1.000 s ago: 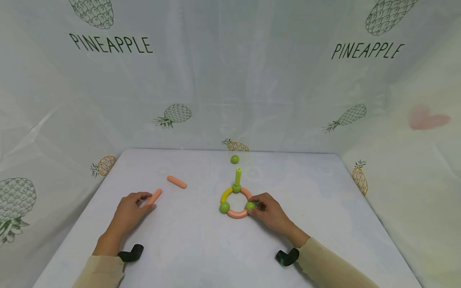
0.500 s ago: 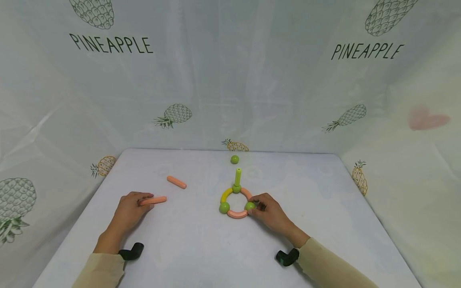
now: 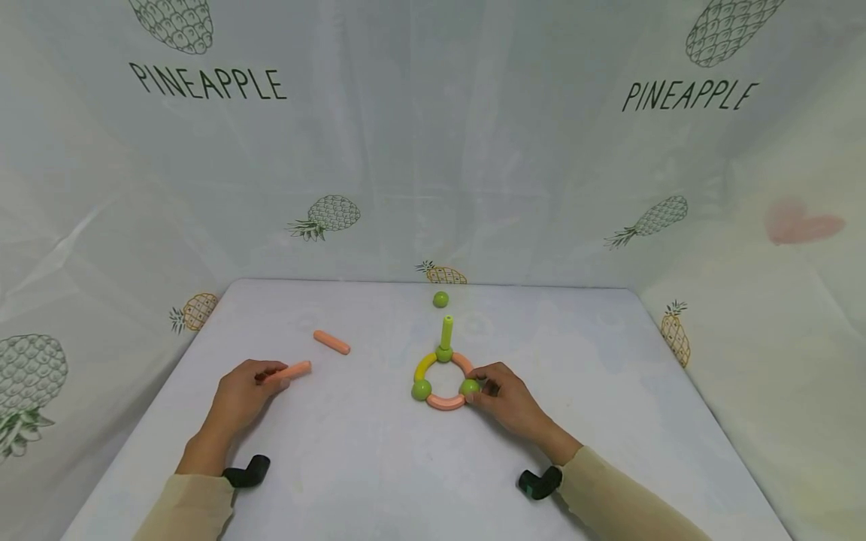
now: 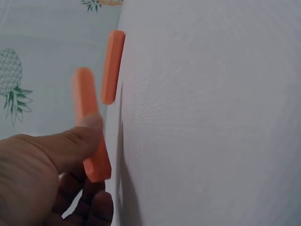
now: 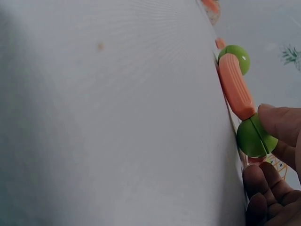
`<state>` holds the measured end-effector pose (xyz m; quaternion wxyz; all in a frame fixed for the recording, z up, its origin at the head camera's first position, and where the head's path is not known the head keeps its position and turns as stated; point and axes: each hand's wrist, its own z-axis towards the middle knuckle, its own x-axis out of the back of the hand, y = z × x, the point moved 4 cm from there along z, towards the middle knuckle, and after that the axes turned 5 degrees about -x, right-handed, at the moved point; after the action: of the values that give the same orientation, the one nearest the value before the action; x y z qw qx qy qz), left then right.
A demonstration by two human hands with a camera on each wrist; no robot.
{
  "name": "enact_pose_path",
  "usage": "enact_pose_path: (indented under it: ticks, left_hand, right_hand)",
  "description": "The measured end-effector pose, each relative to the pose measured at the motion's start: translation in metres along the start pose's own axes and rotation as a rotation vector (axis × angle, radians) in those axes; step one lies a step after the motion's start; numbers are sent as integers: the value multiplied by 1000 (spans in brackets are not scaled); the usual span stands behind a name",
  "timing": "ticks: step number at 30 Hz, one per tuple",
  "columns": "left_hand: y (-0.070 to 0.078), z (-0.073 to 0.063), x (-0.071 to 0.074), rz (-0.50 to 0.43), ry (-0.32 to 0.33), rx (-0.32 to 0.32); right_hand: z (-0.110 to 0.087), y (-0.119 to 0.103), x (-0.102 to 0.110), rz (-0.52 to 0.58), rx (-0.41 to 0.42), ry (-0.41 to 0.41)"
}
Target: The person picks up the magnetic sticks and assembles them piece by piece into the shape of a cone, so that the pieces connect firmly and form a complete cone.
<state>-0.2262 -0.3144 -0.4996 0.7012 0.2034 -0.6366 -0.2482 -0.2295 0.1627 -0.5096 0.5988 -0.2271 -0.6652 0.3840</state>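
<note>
My left hand (image 3: pixel 242 394) pinches a straight orange stick (image 4: pixel 86 96) between thumb and fingers, slightly above the table at the left. With thumb and fingertips, my right hand (image 3: pixel 509 402) holds a green ball (image 5: pixel 256 136) at the right corner of a ring. Orange curved pieces (image 3: pixel 446 403) and a yellow curved piece (image 3: pixel 425 367) join that ball to a left green ball (image 3: pixel 422 390) and a far green ball (image 3: pixel 443 353). From the far ball stands a light green stick (image 3: pixel 447 331).
A second orange stick (image 3: pixel 331 342) lies on the white table (image 3: pixel 379 466) beyond my left hand. One loose green ball (image 3: pixel 441 299) sits near the table's back edge. A pineapple-print cloth (image 3: pixel 433 150) hangs behind.
The orange stick in my left hand has turned from pointing steeply up and right to lying flatter, then tilted up slightly. My right hand and the ring have stayed in place.
</note>
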Motion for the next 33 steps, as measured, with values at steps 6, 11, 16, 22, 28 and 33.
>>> enact_pose_path:
  ticks: [6, 11, 16, 22, 28, 33]
  left_hand:
    - [8, 1, 1, -39, 52, 5]
    - [21, 2, -2, -95, 108, 2]
    - [40, 4, -10, -197, 114, 5]
    - [66, 8, -30, -321, 86, -35]
    - [96, 13, -52, -453, 60, -70]
    - [123, 16, -70, -498, 17, -88]
  right_hand:
    - [0, -1, 1, 10, 29, -13]
    - [-1, -1, 1, 7, 33, -16]
    - [-1, -1, 0, 3, 28, -7]
    - [-1, -1, 0, 11, 44, 13]
    - [-1, -1, -1, 7, 19, 10]
    - [-1, 0, -2, 4, 4, 0]
